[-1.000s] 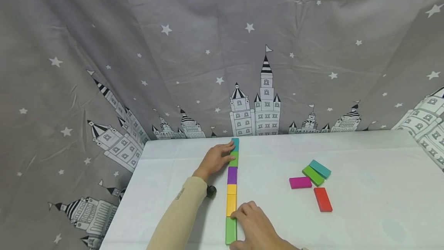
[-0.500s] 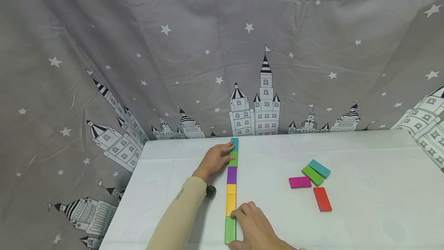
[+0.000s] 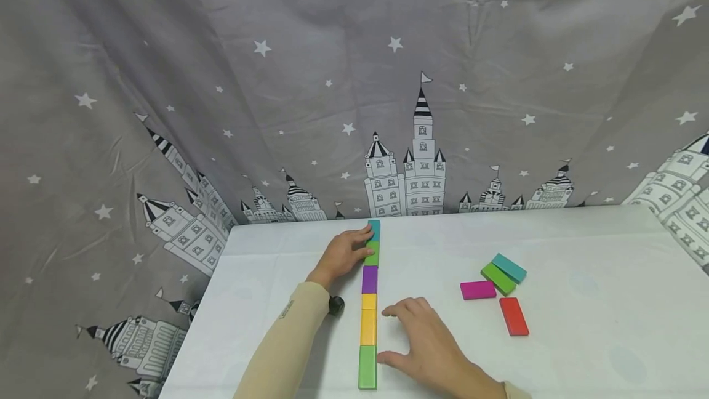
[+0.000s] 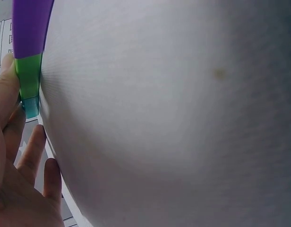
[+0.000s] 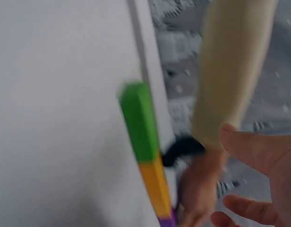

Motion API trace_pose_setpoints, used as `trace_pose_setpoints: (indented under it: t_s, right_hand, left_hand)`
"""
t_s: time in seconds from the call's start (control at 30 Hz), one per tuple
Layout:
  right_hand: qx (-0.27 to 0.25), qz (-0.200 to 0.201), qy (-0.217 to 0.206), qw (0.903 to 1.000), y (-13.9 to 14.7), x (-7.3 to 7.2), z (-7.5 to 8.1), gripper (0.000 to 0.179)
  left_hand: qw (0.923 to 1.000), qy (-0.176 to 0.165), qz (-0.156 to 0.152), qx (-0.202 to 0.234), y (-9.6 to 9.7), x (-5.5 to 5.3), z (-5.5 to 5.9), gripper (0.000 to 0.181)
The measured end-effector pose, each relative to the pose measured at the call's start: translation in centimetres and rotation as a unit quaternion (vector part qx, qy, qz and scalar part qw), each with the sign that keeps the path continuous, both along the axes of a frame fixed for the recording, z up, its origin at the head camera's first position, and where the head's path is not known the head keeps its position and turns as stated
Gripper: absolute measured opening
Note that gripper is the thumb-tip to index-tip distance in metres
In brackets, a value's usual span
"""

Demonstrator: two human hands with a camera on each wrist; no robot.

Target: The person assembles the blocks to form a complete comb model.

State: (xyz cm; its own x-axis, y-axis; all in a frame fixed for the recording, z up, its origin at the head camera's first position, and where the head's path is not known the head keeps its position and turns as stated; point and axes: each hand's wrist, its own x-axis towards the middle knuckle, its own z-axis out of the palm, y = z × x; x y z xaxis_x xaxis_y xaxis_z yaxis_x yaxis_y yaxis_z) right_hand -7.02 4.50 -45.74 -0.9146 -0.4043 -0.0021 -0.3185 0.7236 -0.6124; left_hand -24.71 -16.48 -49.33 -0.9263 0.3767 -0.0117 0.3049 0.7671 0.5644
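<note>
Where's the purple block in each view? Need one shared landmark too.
Head: purple block, below centre, slightly right.
Left wrist: purple block, far left, cut off by the top edge.
Right wrist: purple block, just a sliver at the bottom edge.
Landmark: the left hand, in all three.

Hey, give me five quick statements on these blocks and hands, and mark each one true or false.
1. The left hand touches the row of blocks. True.
2. The row's far end is red. False: it is a teal block.
3. The purple block lies between a green block and a yellow block. True.
4. Each hand holds a block. False: the right hand holds nothing.
5. The red block lies apart from the row. True.
</note>
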Motion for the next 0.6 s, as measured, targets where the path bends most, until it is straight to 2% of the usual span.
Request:
trace_pose_setpoints:
  t_s: [0.13, 0.27, 0.43, 0.6]
  right_hand:
    - [-0.014, -0.060, 0.034, 0.9975, 1.9, -0.9, 0.7, 0.056]
    - [-0.027, -0.104, 0.050, 0.9930, 4.2, -1.9, 0.6, 0.051]
    - [-0.040, -0.134, 0.061, 0.9883, 7.1, -2.9, 0.1, 0.049]
    - [-0.048, -0.139, 0.071, 0.9866, 9.9, -3.6, -0.2, 0.048]
  left_hand:
    - [1.0000, 0.003, -0.002, 0.005, 0.0, 0.1, 0.1, 0.052]
    - [0.9996, 0.025, -0.012, 0.004, 0.0, 0.1, -0.1, 0.051]
    - [0.9996, 0.023, -0.012, 0.005, -0.1, 0.0, -0.1, 0.051]
    - [0.9999, 0.004, -0.003, 0.009, -0.1, -0.1, -0.2, 0.052]
